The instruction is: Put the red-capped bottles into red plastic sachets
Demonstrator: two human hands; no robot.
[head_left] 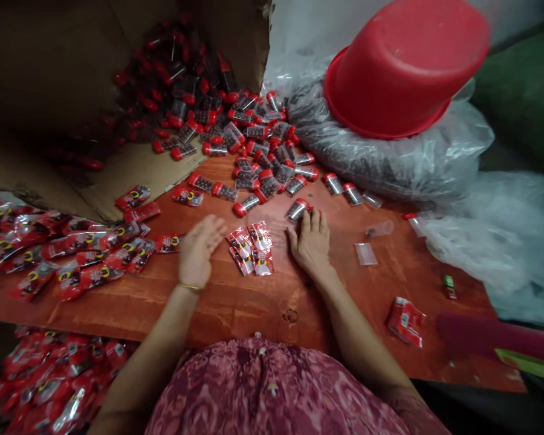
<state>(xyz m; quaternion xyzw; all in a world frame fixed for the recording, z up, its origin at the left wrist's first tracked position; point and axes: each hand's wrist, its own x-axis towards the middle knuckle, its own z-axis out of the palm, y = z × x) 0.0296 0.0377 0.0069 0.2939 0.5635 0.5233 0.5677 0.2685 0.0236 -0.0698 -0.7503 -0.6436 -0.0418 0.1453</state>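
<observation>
My left hand (196, 252) hovers above the table left of the middle, its fingers stretched out and slightly blurred, with nothing in it. To its right lies a small group of flat red printed sachets (252, 248). Over on the other side of them, my right hand (312, 240) rests palm down, thumb apart from the fingers. Its fingertips reach the red cap of a small clear jar (296, 210) with dark contents, lying on its side. Whether they grip the cap is hard to see. Many similar red-capped jars (267, 184) are heaped just beyond.
A tilted cardboard box (163, 172) spills jars onto the red-brown table (254, 308). Filled red packets (90, 241) pile up at left, more (63, 380) below the edge. A red tub (403, 72) sits on a plastic bag (381, 163). A red packet (407, 322) lies right.
</observation>
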